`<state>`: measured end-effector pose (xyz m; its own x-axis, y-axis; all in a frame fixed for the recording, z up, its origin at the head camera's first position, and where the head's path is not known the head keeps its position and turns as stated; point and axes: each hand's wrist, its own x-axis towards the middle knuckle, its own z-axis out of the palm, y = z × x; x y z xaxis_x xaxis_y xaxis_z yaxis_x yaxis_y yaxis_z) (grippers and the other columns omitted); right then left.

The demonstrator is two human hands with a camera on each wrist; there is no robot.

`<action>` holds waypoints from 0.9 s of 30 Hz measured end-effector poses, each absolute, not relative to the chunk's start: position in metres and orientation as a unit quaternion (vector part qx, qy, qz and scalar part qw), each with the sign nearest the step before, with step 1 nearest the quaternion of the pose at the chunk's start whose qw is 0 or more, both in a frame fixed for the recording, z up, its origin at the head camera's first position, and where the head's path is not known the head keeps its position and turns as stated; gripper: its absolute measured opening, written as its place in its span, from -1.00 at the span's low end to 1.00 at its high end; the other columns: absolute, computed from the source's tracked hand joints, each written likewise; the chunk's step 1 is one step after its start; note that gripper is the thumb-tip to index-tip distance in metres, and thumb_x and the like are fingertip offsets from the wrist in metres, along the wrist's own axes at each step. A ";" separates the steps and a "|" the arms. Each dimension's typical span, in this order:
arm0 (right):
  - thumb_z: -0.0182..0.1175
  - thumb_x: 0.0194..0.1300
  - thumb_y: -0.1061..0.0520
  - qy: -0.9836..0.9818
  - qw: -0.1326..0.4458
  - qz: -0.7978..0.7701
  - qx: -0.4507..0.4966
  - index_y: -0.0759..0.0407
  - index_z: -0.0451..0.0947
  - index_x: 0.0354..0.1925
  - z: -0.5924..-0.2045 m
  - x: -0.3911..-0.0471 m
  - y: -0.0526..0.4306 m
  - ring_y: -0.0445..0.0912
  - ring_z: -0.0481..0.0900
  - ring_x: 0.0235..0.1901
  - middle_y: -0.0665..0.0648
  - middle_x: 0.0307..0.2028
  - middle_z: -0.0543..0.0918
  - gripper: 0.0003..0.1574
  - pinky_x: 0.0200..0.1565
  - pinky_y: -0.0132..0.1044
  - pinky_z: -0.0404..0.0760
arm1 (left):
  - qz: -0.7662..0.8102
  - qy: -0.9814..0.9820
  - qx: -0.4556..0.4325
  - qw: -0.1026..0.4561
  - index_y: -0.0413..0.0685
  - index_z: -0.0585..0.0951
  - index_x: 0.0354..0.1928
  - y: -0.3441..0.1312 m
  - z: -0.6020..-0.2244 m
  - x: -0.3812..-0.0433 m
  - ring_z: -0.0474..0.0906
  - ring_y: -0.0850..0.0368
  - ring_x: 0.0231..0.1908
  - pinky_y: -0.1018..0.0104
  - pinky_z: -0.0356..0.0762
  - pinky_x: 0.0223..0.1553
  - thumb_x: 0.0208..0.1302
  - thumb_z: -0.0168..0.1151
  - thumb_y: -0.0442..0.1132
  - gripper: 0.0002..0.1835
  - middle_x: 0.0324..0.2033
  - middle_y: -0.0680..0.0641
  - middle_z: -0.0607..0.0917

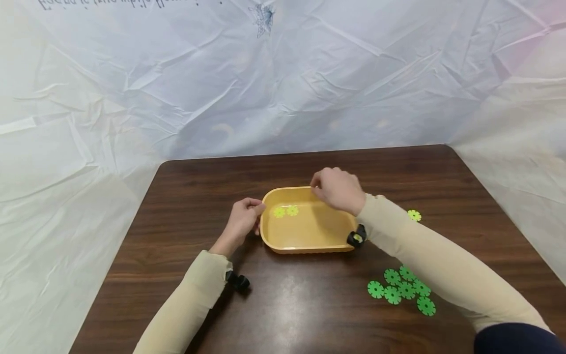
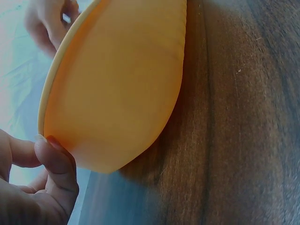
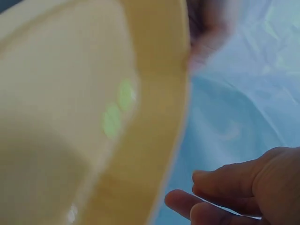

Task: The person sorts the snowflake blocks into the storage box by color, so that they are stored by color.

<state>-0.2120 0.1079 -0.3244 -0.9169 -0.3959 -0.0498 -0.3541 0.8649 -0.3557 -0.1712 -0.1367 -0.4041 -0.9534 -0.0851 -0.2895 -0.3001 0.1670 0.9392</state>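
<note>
A shallow yellow plastic tray point(image 1: 289, 241) with rounded corners sits on the table. Its left rim is pinched between the thumb and fingers of my left hand point(image 1: 240, 219), seen close up in the left wrist view. Inside, toward the left of the floor, lie two yellow-green notched discs point(image 1: 279, 212). My right hand point(image 1: 339, 189) hovers at the far rim, toward the right, fingers loosely bent. In the right wrist view, the right hand's fingers point(image 3: 229, 180) are just beyond the tray wall point(image 3: 159, 108), with nothing between thumb and fingers.
Several green notched discs point(image 1: 406, 290) lie in a loose cluster at the front right, partly beside the right sleeve. One yellow-green disc point(image 1: 414, 215) is beyond the right forearm. A pale wrinkled sheet point(image 1: 283, 88) hangs behind the dark wood table point(image 1: 185, 196).
</note>
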 end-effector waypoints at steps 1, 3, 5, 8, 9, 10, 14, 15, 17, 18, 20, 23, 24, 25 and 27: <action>0.20 0.35 0.02 0.965 0.047 -0.176 -0.188 0.08 0.68 -0.06 -0.320 -0.211 0.117 -0.09 0.55 -0.53 0.06 -0.29 0.70 -0.73 -0.57 -0.19 0.51 | 0.633 0.759 -0.125 0.084 -0.25 0.52 0.00 -0.136 -0.404 -0.171 0.40 0.13 -0.70 0.35 0.44 -0.71 0.40 0.16 -0.23 -0.74 -0.40 -0.23 0.55; 0.20 0.35 -0.01 0.967 0.025 -0.186 -0.170 0.06 0.68 -0.07 -0.311 -0.207 0.136 -0.08 0.54 -0.56 0.06 -0.31 0.70 -0.73 -0.58 -0.18 0.49 | 0.633 0.760 -0.124 0.082 -0.25 0.52 0.00 -0.137 -0.404 -0.171 0.40 0.14 -0.70 0.34 0.44 -0.70 0.40 0.16 -0.23 -0.74 -0.39 -0.25 0.56; 0.20 0.35 -0.03 0.969 0.008 -0.197 -0.148 0.05 0.68 -0.08 -0.304 -0.205 0.158 -0.07 0.54 -0.55 0.06 -0.33 0.70 -0.72 -0.59 -0.16 0.46 | 0.631 0.762 -0.123 0.082 -0.25 0.52 0.00 -0.138 -0.404 -0.170 0.41 0.14 -0.70 0.34 0.45 -0.70 0.40 0.16 -0.22 -0.74 -0.39 -0.25 0.56; 0.19 0.36 -0.09 0.973 -0.005 -0.199 -0.117 0.07 0.67 -0.08 -0.302 -0.202 0.193 -0.08 0.56 -0.53 0.06 -0.35 0.70 -0.67 -0.59 -0.14 0.46 | 0.628 0.763 -0.125 0.086 -0.23 0.52 0.01 -0.139 -0.404 -0.170 0.41 0.13 -0.70 0.33 0.46 -0.69 0.40 0.16 -0.21 -0.74 -0.38 -0.26 0.57; 0.18 0.36 -0.10 0.975 -0.003 -0.195 -0.109 0.08 0.67 -0.09 -0.303 -0.202 0.205 -0.07 0.57 -0.51 0.07 -0.35 0.70 -0.66 -0.59 -0.13 0.46 | 0.627 0.764 -0.125 0.087 -0.23 0.52 0.01 -0.139 -0.403 -0.170 0.41 0.13 -0.69 0.33 0.46 -0.69 0.40 0.16 -0.20 -0.73 -0.37 -0.26 0.57; 0.18 0.36 -0.12 0.976 0.006 -0.191 -0.102 0.11 0.66 -0.07 -0.306 -0.202 0.216 -0.06 0.56 -0.52 0.08 -0.35 0.70 -0.62 -0.60 -0.12 0.46 | 0.627 0.763 -0.126 0.088 -0.22 0.52 0.02 -0.140 -0.403 -0.170 0.41 0.13 -0.69 0.33 0.46 -0.69 0.40 0.16 -0.20 -0.73 -0.37 -0.26 0.57; 0.23 0.31 -0.17 0.981 0.073 -0.149 -0.101 0.24 0.60 -0.04 -0.328 -0.204 0.257 -0.01 0.61 -0.45 0.17 -0.28 0.70 -0.47 -0.50 0.00 0.54 | 0.627 0.763 -0.129 0.087 -0.22 0.51 0.03 -0.141 -0.403 -0.168 0.41 0.12 -0.69 0.33 0.45 -0.69 0.41 0.15 -0.20 -0.72 -0.37 -0.24 0.56; 0.25 0.30 -0.18 0.980 0.100 -0.138 -0.106 0.28 0.58 -0.02 -0.335 -0.205 0.266 0.01 0.62 -0.41 0.19 -0.26 0.69 -0.43 -0.47 0.02 0.55 | 0.627 0.763 -0.129 0.087 -0.22 0.51 0.03 -0.141 -0.403 -0.168 0.41 0.12 -0.69 0.33 0.45 -0.69 0.41 0.15 -0.20 -0.72 -0.38 -0.24 0.56; 0.29 0.25 -0.19 0.975 0.148 -0.120 -0.118 0.36 0.54 0.01 -0.349 -0.206 0.281 0.07 0.63 -0.33 0.25 -0.20 0.67 -0.33 -0.39 0.07 0.57 | 0.627 0.764 -0.128 0.086 -0.22 0.50 0.03 -0.141 -0.403 -0.168 0.41 0.13 -0.69 0.34 0.45 -0.69 0.41 0.15 -0.20 -0.72 -0.39 -0.23 0.55; 0.31 0.23 -0.19 0.971 0.169 -0.115 -0.122 0.39 0.52 0.02 -0.355 -0.206 0.287 0.10 0.63 -0.29 0.27 -0.18 0.66 -0.30 -0.37 0.08 0.57 | 0.627 0.764 -0.128 0.086 -0.23 0.50 0.03 -0.141 -0.403 -0.167 0.41 0.13 -0.69 0.34 0.45 -0.70 0.41 0.15 -0.20 -0.72 -0.39 -0.23 0.55; 0.34 0.20 -0.17 0.965 0.203 -0.112 -0.125 0.42 0.49 0.02 -0.366 -0.206 0.297 0.12 0.61 -0.25 0.31 -0.15 0.63 -0.27 -0.33 0.09 0.57 | 0.627 0.763 -0.127 0.086 -0.23 0.50 0.03 -0.141 -0.403 -0.167 0.41 0.13 -0.69 0.34 0.45 -0.70 0.41 0.15 -0.21 -0.73 -0.40 -0.23 0.55; 0.40 0.14 -0.14 0.960 0.223 -0.119 -0.124 0.41 0.48 -0.03 -0.377 -0.205 0.306 0.12 0.58 -0.25 0.32 -0.16 0.60 -0.29 -0.29 0.09 0.55 | 0.627 0.764 -0.126 0.085 -0.25 0.51 0.02 -0.141 -0.404 -0.167 0.41 0.13 -0.69 0.34 0.45 -0.71 0.41 0.15 -0.21 -0.73 -0.41 -0.21 0.55; 0.41 0.13 -0.13 0.959 0.223 -0.121 -0.126 0.40 0.49 -0.06 -0.380 -0.205 0.307 0.11 0.57 -0.26 0.31 -0.18 0.60 -0.31 -0.29 0.08 0.55 | 0.627 0.764 -0.126 0.084 -0.25 0.51 0.02 -0.141 -0.404 -0.167 0.41 0.13 -0.69 0.34 0.45 -0.71 0.41 0.15 -0.22 -0.73 -0.42 -0.20 0.55; 0.43 0.12 -0.12 0.959 0.222 -0.122 -0.126 0.38 0.49 -0.08 -0.381 -0.205 0.308 0.09 0.57 -0.28 0.29 -0.19 0.60 -0.33 -0.29 0.08 0.55 | 0.627 0.764 -0.125 0.085 -0.26 0.51 0.02 -0.142 -0.403 -0.167 0.41 0.13 -0.70 0.34 0.45 -0.71 0.41 0.15 -0.22 -0.73 -0.42 -0.20 0.55; 0.44 0.11 -0.10 0.960 0.217 -0.122 -0.129 0.34 0.51 -0.11 -0.382 -0.205 0.307 0.08 0.58 -0.28 0.27 -0.21 0.61 -0.38 -0.29 0.07 0.55 | 0.627 0.764 -0.126 0.085 -0.26 0.51 0.02 -0.142 -0.403 -0.167 0.41 0.13 -0.70 0.34 0.45 -0.71 0.41 0.15 -0.22 -0.73 -0.42 -0.20 0.55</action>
